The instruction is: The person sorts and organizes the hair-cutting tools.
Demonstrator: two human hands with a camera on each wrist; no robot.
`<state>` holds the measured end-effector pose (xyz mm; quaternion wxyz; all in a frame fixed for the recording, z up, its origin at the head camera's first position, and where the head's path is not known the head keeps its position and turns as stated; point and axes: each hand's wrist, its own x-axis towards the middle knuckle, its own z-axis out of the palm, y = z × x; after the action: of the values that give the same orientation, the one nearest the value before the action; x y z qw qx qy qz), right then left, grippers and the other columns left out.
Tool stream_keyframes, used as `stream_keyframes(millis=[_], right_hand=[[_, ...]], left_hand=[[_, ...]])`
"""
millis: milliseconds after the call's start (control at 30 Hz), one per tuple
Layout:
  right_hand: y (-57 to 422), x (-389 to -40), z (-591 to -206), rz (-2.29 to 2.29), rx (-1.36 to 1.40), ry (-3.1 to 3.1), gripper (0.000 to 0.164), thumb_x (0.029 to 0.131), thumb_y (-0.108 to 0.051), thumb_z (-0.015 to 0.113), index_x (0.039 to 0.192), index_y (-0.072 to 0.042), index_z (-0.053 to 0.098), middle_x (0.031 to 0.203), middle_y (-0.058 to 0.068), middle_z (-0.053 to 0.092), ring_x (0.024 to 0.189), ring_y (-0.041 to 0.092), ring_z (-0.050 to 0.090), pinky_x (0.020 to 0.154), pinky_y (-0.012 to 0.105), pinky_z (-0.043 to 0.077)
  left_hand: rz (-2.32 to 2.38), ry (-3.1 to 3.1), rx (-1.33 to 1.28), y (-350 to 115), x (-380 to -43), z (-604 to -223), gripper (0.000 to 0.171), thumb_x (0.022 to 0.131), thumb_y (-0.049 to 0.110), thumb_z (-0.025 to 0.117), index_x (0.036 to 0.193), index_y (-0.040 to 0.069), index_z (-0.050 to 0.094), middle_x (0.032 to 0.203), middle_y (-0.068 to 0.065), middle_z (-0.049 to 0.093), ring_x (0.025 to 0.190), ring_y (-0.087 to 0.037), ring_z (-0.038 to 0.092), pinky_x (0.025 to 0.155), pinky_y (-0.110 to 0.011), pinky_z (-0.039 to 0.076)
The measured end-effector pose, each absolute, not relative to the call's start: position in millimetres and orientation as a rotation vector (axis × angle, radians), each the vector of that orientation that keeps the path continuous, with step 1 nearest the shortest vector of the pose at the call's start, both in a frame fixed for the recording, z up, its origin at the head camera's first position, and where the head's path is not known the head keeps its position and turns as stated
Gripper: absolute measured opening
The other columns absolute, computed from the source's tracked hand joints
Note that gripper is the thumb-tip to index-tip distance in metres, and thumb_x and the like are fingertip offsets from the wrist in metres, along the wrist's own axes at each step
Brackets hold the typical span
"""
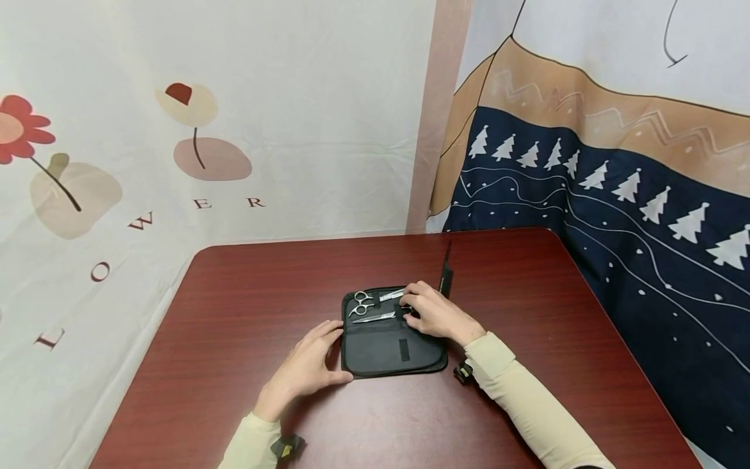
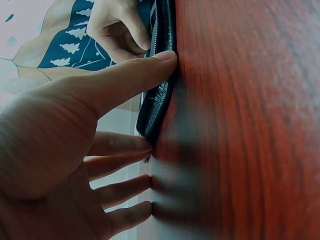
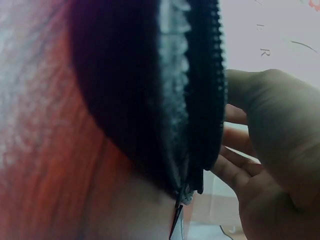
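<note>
Black case lies open on the reddish-brown table, near the middle, zip along its edge. Left hand is at the case's left side, fingers spread and fairly straight, thumb well apart from them; thumb tip touches the case's near edge by the left corner, fingers reach along the left edge – nothing gripped

Right hand is over the right part of the case, fingers bent down at the end of a slim silver blade; the hand covers the rest of that tool, so cannot tell if it pinches it or just touches. The right wrist view shows this hand beyond the zipped edge, fingertips hidden

Ring-handled scissors lie in the case beyond the blade, rings to the left, tips running toward the right hand. Small black strap on the near half of the case. Black comb with a thin tail is just past the right hand, tail pointing away from the person

Light yellow sleeves on both arms. Behind – white cloth with flower print on the left, navy tree-print cloth on the right
</note>
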<state>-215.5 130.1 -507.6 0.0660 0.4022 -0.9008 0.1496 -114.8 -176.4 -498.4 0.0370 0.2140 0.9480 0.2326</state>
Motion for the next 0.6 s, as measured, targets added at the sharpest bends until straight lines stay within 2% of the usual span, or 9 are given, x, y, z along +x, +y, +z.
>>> stream_keyframes(millis=[300,600], right_hand=[[139.3,-213.7,-507.4,0.475,1.196,-2.679,0.029,0.09,-0.026,0.076,0.113,-0.009,0.077,0.119,0.007,0.067,0.11,0.022,0.057,0.096,0.043,0.049],[166.6,-219.2,-505.5,0.595,1.01,-2.664,0.045,0.092,-0.035,0.075,0.122,-0.002,0.073,0.13,0.015,0.064,0.123,0.031,0.053,0.104,0.054,0.043]], left_hand=[[0.722,2.904,0.646,-176.2,-113.8,-498.1,0.092,0.067,0.045,0.091,0.139,-0.004,0.062,0.151,-0.011,0.052,0.142,-0.034,0.038,0.114,-0.053,0.038],[0.718,2.907,0.642,-176.5,-113.2,-498.0,0.091,0.067,0.045,0.092,0.139,-0.003,0.063,0.151,-0.011,0.052,0.142,-0.034,0.038,0.112,-0.054,0.039]])
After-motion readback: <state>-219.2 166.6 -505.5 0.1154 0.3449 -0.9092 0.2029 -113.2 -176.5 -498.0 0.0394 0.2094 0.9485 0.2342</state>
